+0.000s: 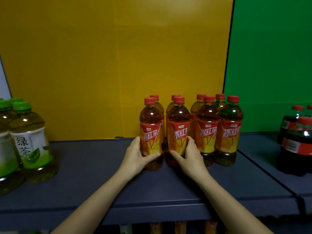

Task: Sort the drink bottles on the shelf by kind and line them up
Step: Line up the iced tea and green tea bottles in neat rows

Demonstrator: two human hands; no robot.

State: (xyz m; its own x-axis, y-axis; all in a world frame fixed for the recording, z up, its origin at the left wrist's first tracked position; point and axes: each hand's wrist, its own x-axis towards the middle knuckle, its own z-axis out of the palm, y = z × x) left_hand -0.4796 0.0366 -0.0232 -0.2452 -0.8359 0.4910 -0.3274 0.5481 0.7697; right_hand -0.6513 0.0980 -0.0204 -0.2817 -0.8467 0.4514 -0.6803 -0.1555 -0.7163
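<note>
Several iced red tea bottles with red caps and red-orange labels stand in two rows on the dark shelf [94, 168], in front of the yellow back panel. My left hand [137, 156] grips the front-left red tea bottle [150, 125] low on its label. My right hand [189, 156] grips the neighbouring front red tea bottle [179, 125] the same way. Both bottles stand upright on the shelf, a narrow gap between them. Two more front-row red tea bottles [208, 130] [231, 130] stand to the right, close together.
Green tea bottles [31, 139] with green caps stand grouped at the left end. Dark cola bottles [298, 142] with red caps stand on the neighbouring shelf section at the right, before a green panel [273, 56]. More bottles show dimly on the shelf below [180, 227].
</note>
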